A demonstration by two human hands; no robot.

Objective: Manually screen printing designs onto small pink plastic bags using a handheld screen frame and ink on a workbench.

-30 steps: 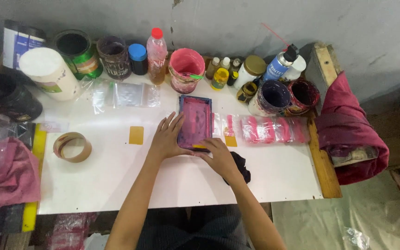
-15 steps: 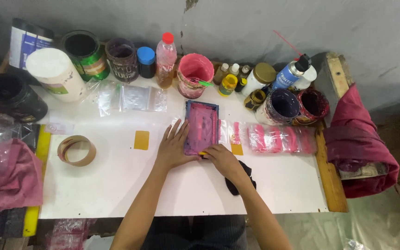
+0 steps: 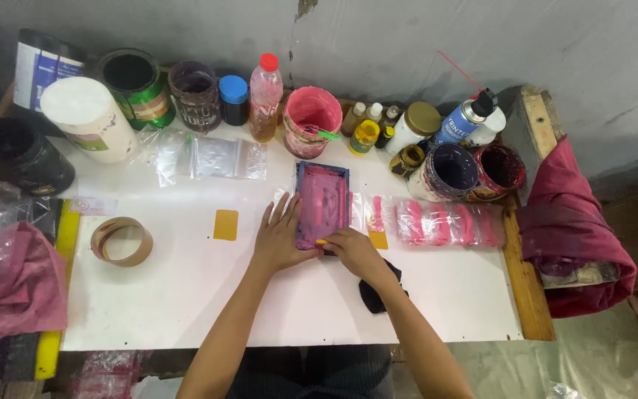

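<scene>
Hands (image 3: pixel 319 240) slightly lower on mould (image 3: pixel 322 205)

Soft, even light falls on the scene, seemingly from above; the white worktop (image 3: pixel 186 295) is the brightest surface, close to washed out at its centre though without a hard hotspot; shadows are faint and short, a thin dark rim showing under the tape roll (image 3: pixel 121 241) at 9 o'clock and under the forearms at 6 o'clock; the grey wall (image 3: pixel 378 44) at 12 o'clock is dimmer and mottled; corners at 7 and 4 o'clock sink into gloom; small glints sit on the clear plastic bags (image 3: pixel 212 157) at 11 o'clock; focus is fair at the centre, softer toward the edges; the worktop's sides lean outward, a mild wide-angle warp; fine detail is smeared by compression.
</scene>
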